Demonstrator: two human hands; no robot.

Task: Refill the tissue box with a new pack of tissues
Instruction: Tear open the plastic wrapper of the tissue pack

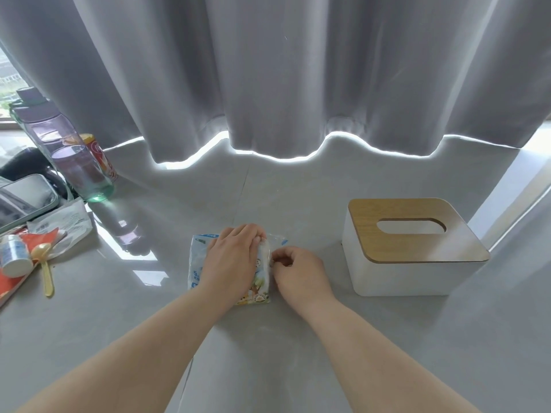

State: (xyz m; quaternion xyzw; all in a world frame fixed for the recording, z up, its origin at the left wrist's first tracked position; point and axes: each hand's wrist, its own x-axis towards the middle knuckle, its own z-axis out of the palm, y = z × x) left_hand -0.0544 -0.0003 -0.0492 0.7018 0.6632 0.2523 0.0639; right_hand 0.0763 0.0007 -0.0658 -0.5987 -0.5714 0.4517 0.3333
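Observation:
A tissue pack [197, 260] in blue and white printed plastic lies flat on the grey table [268, 353], near the middle. My left hand [232, 260] lies palm down on top of it, fingers curled over its far right edge. My right hand [298, 271] is just right of the pack, its fingers pinched on the wrapper's right edge. To the right stands the tissue box [387, 272], white with a wooden lid [411, 251] closed on top. Through the lid's oval slot only white shows.
A purple water bottle [59, 144] and a red can [101, 156] stand at the back left. Papers, a small white jar [15, 256], a yellow spoon [44, 263] and a phone [24, 201] crowd the left edge. Grey curtains [268, 70] hang behind the table.

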